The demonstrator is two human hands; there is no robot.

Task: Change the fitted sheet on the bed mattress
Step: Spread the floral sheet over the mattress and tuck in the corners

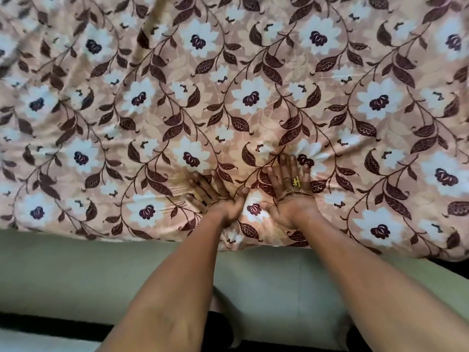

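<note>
While pressing down on the sheet [253, 72] with left hand [215, 199] and right hand [289, 201], fingers lying straight and spread, gripping nothing. Spreading away ahead over the bed [76, 270], ending in an edge running left to right just behind both wrists, equally near either hand.

You will find a gold ring [296, 182] on a finger of the right hand [289, 201]. Well below the fingers, toward you, a black band [50, 324] borders a white surface [30, 343].
</note>
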